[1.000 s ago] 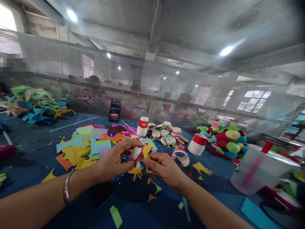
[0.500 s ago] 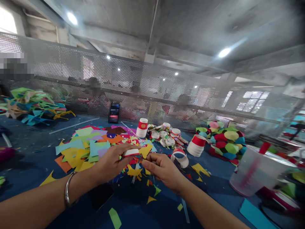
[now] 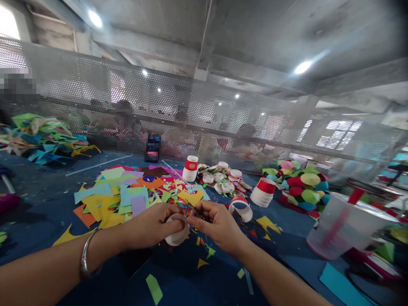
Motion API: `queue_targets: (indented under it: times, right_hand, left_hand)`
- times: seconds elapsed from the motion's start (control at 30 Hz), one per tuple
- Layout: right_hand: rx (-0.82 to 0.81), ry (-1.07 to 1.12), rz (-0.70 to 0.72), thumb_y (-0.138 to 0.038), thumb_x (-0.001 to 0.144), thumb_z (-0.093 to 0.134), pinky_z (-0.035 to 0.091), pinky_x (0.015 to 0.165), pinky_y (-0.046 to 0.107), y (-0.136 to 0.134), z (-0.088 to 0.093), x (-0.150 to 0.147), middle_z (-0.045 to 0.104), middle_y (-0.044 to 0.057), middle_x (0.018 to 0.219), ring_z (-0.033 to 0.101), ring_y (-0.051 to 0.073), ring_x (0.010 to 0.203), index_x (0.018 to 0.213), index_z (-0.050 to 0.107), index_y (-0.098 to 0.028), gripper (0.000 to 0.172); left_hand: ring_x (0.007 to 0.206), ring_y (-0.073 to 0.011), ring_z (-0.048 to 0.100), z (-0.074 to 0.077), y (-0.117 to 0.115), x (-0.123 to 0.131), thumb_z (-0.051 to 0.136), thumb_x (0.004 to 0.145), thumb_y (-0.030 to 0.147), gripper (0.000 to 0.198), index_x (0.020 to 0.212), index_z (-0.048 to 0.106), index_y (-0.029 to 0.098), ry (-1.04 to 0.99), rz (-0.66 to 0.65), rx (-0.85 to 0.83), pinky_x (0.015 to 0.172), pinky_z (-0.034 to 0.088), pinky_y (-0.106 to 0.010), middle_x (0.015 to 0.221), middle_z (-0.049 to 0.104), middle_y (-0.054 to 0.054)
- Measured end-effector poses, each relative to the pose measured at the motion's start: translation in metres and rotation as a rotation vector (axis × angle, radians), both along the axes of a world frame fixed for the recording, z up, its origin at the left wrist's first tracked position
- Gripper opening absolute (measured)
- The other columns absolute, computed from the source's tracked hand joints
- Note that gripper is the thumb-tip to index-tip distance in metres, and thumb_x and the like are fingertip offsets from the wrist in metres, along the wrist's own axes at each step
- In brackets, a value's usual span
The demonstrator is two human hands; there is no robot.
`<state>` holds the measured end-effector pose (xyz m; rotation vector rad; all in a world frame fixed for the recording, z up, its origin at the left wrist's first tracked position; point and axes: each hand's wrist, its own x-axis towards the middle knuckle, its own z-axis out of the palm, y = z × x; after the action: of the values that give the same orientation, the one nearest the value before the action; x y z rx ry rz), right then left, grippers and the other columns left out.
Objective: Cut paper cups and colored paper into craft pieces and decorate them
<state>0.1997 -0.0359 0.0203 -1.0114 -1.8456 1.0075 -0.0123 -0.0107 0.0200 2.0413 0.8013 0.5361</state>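
Between the thumb and fingers of my left hand (image 3: 159, 223) is a white paper cup piece (image 3: 177, 233), tilted with its round opening toward me. My right hand (image 3: 216, 221) is closed on a slim dark metal tool that looks like scissors (image 3: 194, 209); its tips point toward the cup piece's edge, and I cannot tell whether they touch. A yellow paper scrap (image 3: 192, 195) lies just beyond my fingers. Right of my right hand is a cut cup ring (image 3: 241, 209), white with some red.
Colored paper pieces (image 3: 111, 191) spread at centre left. Behind stand red-and-white paper cups (image 3: 190, 169) and a heap of cut cup bottoms (image 3: 219, 178). Stacked paper cups (image 3: 264, 192), colorful patchwork balls (image 3: 306, 187) and a clear plastic container (image 3: 338, 229) are at right. A perforated metal screen (image 3: 178, 114) closes the back.
My left hand has turned the cup piece from edge-on, red band showing, to its opening facing me. The yellow scrap now lies beyond my hands, and the scissors show more clearly.
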Motion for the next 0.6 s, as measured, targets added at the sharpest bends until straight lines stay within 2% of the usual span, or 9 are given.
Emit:
queue_targets:
  times: [0.1, 0.17, 0.43, 0.6]
  right_hand:
    - [-0.050, 0.011, 0.035, -0.048, 0.082, 0.073, 0.034, 0.059, 0.025, -0.0007, 0.0002, -0.0012, 0.054, -0.002, 0.074, 0.043, 0.011, 0.064, 0.085, 0.065, -0.016, 0.033]
    - [-0.082, 0.019, 0.053, -0.050, 0.081, 0.072, 0.034, 0.058, 0.025, -0.0020, 0.0011, -0.0018, 0.054, -0.001, 0.074, 0.043, 0.012, 0.064, 0.084, 0.065, -0.016, 0.035]
    - [-0.165, 0.036, 0.080, -0.047, 0.077, 0.077, 0.021, 0.049, 0.023, -0.0070, 0.0026, -0.0039, 0.047, -0.005, 0.063, 0.031, 0.008, 0.055, 0.080, 0.065, -0.014, 0.035]
    - [-0.250, 0.086, 0.073, -0.052, 0.074, 0.078, 0.016, 0.044, 0.022, -0.0087, 0.0031, -0.0056, 0.043, -0.007, 0.058, 0.027, 0.006, 0.049, 0.077, 0.063, -0.015, 0.039]
  left_hand:
    - [0.052, -0.0124, 0.061, -0.0015, -0.0027, 0.0011, 0.051, 0.087, 0.035, 0.020, 0.085, 0.061, 0.017, -0.021, -0.003, -0.165, 0.046, 0.044, -0.020, 0.070, 0.064, 0.002]
    - [0.048, -0.0121, 0.060, -0.0022, -0.0045, 0.0015, 0.054, 0.084, 0.036, 0.022, 0.085, 0.062, 0.017, -0.034, 0.013, -0.225, 0.042, 0.044, -0.019, 0.067, 0.063, 0.002]
    - [0.044, -0.0106, 0.053, -0.0002, -0.0082, 0.0019, 0.056, 0.080, 0.034, 0.022, 0.071, 0.064, 0.015, -0.033, 0.022, -0.284, 0.040, 0.044, -0.020, 0.057, 0.057, 0.002]
    - [0.050, -0.0124, 0.055, -0.0010, -0.0083, 0.0026, 0.054, 0.081, 0.032, 0.018, 0.075, 0.061, 0.016, -0.015, -0.015, -0.320, 0.042, 0.042, -0.020, 0.061, 0.057, 0.002]
